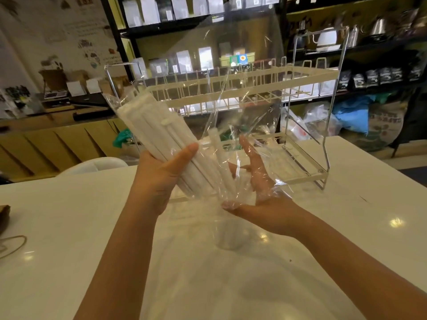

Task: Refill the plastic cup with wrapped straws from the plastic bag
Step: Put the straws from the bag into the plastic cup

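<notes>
A thick bundle of white wrapped straws sits inside a clear plastic bag, tilted up to the left above the table. My left hand grips the lower part of the bundle through the film. My right hand is beside it, palm up and fingers spread, with the loose bag film draped over it and a few straws leaning toward its fingers. Below both hands, a clear plastic cup stands on the white table; it is faint and its contents are hard to make out.
A white wire dish rack with a metal frame stands on the table just behind the hands. A brown object and a cord lie at the left edge. A white chair back is beyond the far table edge. Shelves line the back wall.
</notes>
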